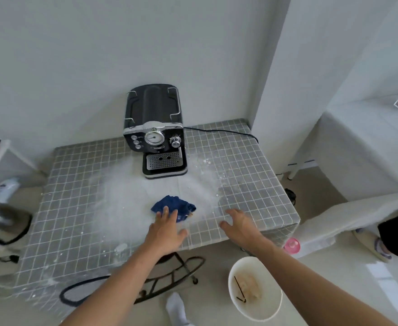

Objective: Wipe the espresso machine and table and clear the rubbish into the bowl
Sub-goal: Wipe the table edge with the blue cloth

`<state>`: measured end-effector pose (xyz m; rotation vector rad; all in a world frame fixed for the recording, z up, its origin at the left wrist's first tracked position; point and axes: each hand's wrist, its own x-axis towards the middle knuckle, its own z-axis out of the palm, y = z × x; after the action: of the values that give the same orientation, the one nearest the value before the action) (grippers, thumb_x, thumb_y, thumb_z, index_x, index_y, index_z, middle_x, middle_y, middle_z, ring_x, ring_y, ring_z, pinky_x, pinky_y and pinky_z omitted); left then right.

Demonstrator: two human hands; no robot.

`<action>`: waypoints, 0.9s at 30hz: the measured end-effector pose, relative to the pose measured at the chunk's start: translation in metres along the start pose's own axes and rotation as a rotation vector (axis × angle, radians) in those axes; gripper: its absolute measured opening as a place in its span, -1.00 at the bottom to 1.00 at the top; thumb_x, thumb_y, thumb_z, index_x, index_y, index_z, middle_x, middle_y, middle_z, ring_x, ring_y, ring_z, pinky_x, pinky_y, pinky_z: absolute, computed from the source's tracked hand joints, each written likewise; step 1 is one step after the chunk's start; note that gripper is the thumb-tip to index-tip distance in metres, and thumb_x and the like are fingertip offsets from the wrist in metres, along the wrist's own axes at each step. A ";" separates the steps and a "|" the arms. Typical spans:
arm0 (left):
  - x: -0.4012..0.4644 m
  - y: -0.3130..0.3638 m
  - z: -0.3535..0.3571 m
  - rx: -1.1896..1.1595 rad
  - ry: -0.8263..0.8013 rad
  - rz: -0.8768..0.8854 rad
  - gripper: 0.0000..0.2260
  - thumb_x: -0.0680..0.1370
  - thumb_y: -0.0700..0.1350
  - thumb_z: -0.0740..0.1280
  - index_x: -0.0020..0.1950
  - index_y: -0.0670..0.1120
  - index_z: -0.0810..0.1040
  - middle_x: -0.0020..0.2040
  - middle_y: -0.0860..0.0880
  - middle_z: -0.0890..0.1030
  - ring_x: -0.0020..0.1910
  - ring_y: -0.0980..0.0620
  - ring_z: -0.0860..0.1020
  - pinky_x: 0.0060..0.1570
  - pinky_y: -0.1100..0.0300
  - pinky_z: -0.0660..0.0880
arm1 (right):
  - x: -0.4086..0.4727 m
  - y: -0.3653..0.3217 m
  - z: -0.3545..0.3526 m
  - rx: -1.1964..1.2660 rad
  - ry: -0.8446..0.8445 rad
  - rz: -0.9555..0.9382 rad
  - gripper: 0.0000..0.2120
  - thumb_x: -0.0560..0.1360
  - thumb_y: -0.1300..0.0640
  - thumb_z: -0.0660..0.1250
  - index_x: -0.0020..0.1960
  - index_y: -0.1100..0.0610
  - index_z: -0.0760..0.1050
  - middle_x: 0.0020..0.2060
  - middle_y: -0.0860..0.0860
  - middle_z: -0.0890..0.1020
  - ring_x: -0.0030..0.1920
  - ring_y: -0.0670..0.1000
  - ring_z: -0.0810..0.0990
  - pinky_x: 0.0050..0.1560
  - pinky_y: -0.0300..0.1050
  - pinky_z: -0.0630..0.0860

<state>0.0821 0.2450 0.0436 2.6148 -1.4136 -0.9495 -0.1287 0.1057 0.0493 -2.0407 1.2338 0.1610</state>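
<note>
Powder is seen spread white across the grey tiled worktop in front of the black espresso machine, and it would best be gathered with flat, overlapping strokes of the blue cloth drawn away from the machine toward the near edge. The cloth lies crumpled in front of the machine, touched at its near side by the spread, open fingers of the left hand. The right hand, also open and empty, is held beside the cloth, while the white bowl, already holding scraps, is set on the floor below the near edge.
</note>
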 end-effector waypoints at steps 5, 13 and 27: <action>0.033 -0.067 -0.013 0.078 -0.037 -0.025 -0.34 0.67 0.15 0.13 0.67 -0.01 -0.09 0.68 -0.16 -0.12 0.64 -0.22 -0.05 0.53 -0.26 0.14 | 0.047 -0.055 0.036 -0.071 -0.054 -0.035 -0.39 0.61 -0.13 0.25 0.57 0.09 0.24 0.52 0.13 0.33 0.47 0.19 0.33 0.45 0.07 0.31; 0.080 -0.102 -0.020 0.258 0.014 0.081 -0.38 0.69 0.12 0.13 0.66 -0.06 -0.02 0.56 -0.11 0.27 0.42 -0.15 0.34 0.32 -0.09 0.39 | 0.108 -0.106 0.084 -0.180 -0.116 -0.066 -0.40 0.55 -0.04 0.28 0.54 0.01 0.20 0.37 0.09 0.39 0.30 0.15 0.42 0.22 0.06 0.51; 0.112 -0.091 0.003 -0.022 0.046 0.072 -0.51 0.72 0.01 0.14 0.61 -0.10 0.14 0.34 -0.05 0.43 0.02 0.01 0.62 -0.13 0.23 0.50 | 0.153 -0.088 0.083 -0.142 -0.134 -0.153 -0.63 0.50 0.20 0.28 0.30 0.09 0.52 0.06 0.11 0.56 -0.03 0.13 0.59 -0.08 -0.10 0.53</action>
<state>0.1942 0.2137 -0.0413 2.5336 -1.4671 -0.8865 0.0449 0.0728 -0.0335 -2.1988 1.0051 0.3147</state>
